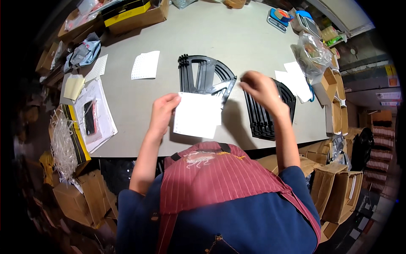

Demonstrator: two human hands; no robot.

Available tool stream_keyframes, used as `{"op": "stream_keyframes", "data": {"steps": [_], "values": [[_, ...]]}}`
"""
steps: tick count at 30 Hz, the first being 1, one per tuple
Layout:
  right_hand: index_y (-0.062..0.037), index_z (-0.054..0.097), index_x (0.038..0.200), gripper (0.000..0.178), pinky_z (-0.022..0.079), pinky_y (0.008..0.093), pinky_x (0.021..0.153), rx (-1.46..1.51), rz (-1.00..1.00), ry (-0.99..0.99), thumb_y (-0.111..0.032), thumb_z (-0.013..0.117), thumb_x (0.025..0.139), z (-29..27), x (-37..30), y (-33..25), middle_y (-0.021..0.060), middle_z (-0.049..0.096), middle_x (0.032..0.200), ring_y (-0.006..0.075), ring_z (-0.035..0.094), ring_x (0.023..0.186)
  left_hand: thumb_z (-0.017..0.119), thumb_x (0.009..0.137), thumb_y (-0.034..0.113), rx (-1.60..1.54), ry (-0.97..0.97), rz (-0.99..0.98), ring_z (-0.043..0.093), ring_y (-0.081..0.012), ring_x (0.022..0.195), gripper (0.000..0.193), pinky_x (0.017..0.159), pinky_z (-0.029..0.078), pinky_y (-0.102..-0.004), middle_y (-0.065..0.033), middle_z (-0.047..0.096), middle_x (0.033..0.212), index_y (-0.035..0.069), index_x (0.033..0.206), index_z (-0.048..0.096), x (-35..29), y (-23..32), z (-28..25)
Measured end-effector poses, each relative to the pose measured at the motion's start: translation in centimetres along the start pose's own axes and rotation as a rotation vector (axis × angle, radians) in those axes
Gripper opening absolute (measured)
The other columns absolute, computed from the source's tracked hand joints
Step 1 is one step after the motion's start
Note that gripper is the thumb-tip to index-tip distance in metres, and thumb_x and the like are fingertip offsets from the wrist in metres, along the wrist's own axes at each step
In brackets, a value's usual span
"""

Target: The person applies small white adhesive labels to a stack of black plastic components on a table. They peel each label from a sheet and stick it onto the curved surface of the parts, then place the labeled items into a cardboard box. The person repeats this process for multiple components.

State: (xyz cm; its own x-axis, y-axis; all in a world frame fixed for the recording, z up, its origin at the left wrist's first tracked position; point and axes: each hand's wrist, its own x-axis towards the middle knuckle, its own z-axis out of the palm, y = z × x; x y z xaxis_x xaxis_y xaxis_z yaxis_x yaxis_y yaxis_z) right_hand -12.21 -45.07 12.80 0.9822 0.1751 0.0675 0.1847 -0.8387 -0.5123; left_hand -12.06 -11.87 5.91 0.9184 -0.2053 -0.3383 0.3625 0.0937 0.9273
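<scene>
My left hand pinches the upper left corner of a white sheet of small stickers, held up near the table's front edge. Behind it lies a stack of black quarter-round plastic frames, its near part covered by the sheet. Over a second stack of black curved frames, to the right, hovers my right hand. Its fingers are curled together, thumb against the fingertips. Whatever they may hold is too small and blurred to make out.
Another sticker sheet lies to the left, near papers with a bagged dark item. White papers and a clear plastic bag are at the right. Small scales stand far right; a cardboard box sits far left.
</scene>
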Motion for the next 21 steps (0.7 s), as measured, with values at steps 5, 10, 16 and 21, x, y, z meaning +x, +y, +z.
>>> {"op": "stream_keyframes", "data": {"steps": [5, 10, 16, 21], "values": [[-0.0046, 0.061, 0.106, 0.023, 0.051, 0.0427, 0.083, 0.103, -0.466, 0.000, -0.013, 0.071, 0.087, 4.3, 2.3, -7.8, 0.0133, 0.062, 0.100, 0.0345, 0.061, 0.099, 0.064, 0.098, 0.013, -0.057, -0.141, 0.071, 0.053, -0.0022, 0.066, 0.027, 0.058, 0.041, -0.0192, 0.0011, 0.067, 0.084, -0.008, 0.114, 0.069, -0.3, 0.5, 2.8], [-0.0068, 0.064, 0.100, 0.022, 0.048, 0.0409, 0.086, 0.032, -0.492, 0.049, -0.014, 0.073, 0.082, 6.0, 2.5, -8.4, 0.0114, 0.061, 0.098, 0.0318, 0.060, 0.094, 0.064, 0.098, 0.014, -0.065, -0.138, 0.081, 0.051, -0.0011, 0.067, 0.025, 0.058, 0.040, -0.0191, 0.0035, 0.065, 0.081, -0.007, 0.110, 0.069, -0.3, -0.2, 2.6], [-0.0068, 0.068, 0.091, 0.016, 0.049, 0.0373, 0.080, 0.008, -0.548, 0.099, -0.012, 0.072, 0.077, 6.7, 3.7, -7.8, 0.0072, 0.061, 0.090, 0.0268, 0.060, 0.089, 0.063, 0.096, 0.013, -0.101, -0.087, -0.072, 0.051, -0.0030, 0.064, 0.020, 0.057, 0.039, -0.0191, 0.0034, 0.063, 0.078, -0.003, 0.103, 0.072, 0.9, -1.1, 1.3], [-0.0009, 0.070, 0.086, 0.020, 0.053, 0.0384, 0.067, 0.240, 0.168, -0.100, -0.019, 0.073, 0.079, 10.4, 10.5, 0.0, 0.0126, 0.069, 0.077, 0.0277, 0.066, 0.070, 0.063, 0.097, 0.016, 0.014, -0.052, -0.132, 0.058, -0.0038, 0.069, 0.022, 0.060, 0.043, -0.0182, 0.0011, 0.069, 0.084, -0.002, 0.107, 0.072, 1.8, -4.2, -1.3]]}}
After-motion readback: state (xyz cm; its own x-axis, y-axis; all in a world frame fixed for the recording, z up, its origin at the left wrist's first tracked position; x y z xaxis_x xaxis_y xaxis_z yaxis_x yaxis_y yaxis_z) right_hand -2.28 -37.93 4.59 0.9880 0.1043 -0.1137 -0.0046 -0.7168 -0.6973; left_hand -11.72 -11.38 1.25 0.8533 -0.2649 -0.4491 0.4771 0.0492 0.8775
